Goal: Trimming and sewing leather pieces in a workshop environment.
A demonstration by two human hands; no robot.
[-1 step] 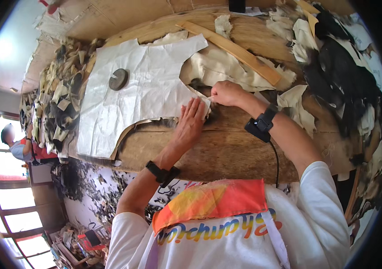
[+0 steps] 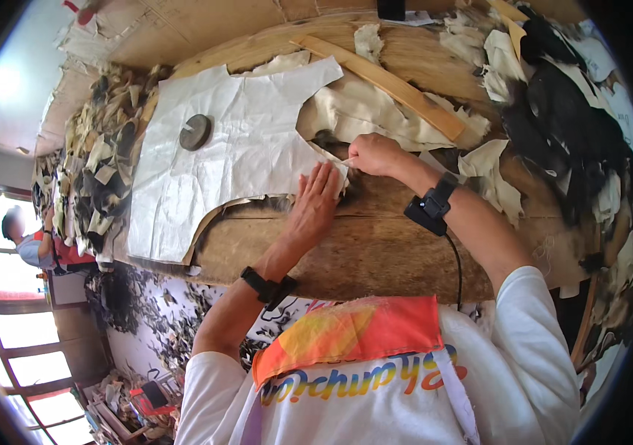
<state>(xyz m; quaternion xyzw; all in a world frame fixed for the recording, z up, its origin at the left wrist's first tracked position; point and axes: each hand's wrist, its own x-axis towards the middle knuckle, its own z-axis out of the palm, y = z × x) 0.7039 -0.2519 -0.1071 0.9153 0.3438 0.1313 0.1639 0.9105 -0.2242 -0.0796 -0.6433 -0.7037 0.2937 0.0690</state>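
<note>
A large whitish sheet point(image 2: 235, 141), cut with curved edges like a garment pattern, lies over a fur-backed hide on the wooden table. My left hand point(image 2: 313, 199) rests flat on the sheet's narrow right corner, fingers stretched out. Just right of that corner, my right hand point(image 2: 377, 154) is closed in a pinch. A thin pale bit shows between its fingertips and the sheet's edge; what it is cannot be made out. Dark fur pokes out beside the corner. A round dark weight point(image 2: 195, 132) sits on the sheet's left part.
A wooden strip point(image 2: 391, 93) lies slantwise across a pale hide point(image 2: 365, 111) behind my hands. Fur scraps point(image 2: 97, 159) are heaped at the left, black pelts point(image 2: 565, 119) at the right. A cable runs from my right wrist device point(image 2: 435, 204). Another person point(image 2: 31, 241) is at far left.
</note>
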